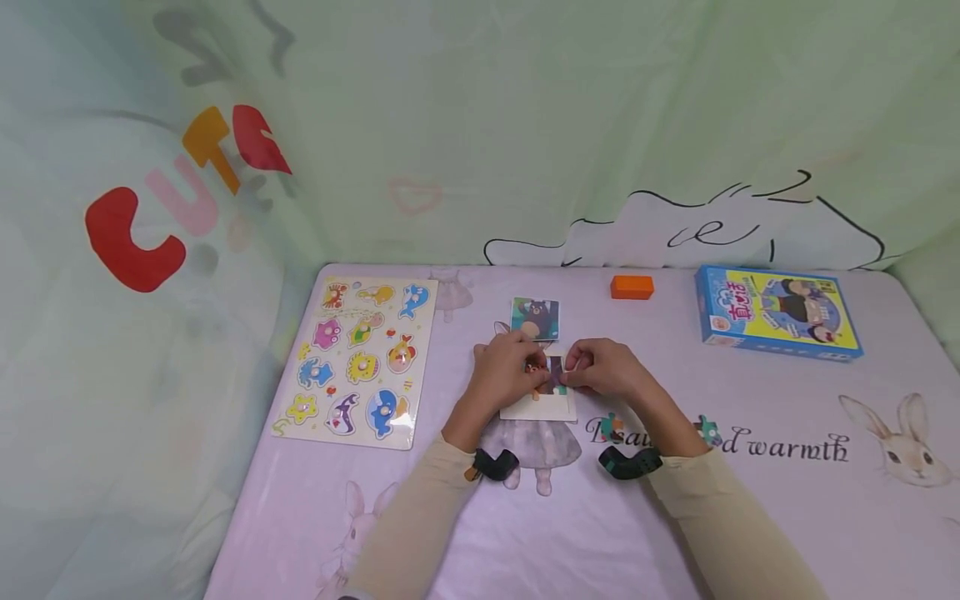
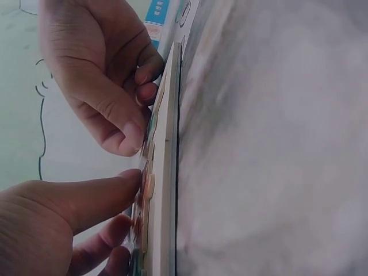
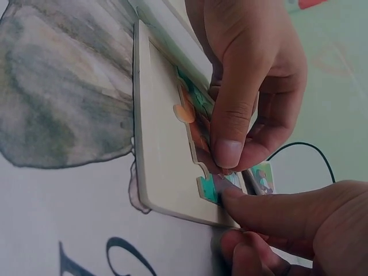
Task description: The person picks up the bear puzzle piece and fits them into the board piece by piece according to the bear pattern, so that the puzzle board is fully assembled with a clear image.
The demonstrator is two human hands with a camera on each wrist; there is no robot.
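Colourful flat jigsaw pieces (image 3: 198,135) on a cream rectangular board (image 3: 165,129) lie beneath the narrowed, touching fingers of left hand (image 1: 504,371) and right hand (image 1: 609,368); whether either pinches one, onlookers cannot tell.

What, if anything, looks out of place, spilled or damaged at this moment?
Nothing looks spilled or damaged. Two small, partly teal jigsaw pieces lie on the pale lilac printed tablecloth, either side of the right forearm, away from the cream rectangular puzzle board. They look stray, but the board is partly bare, so they may be unplaced.
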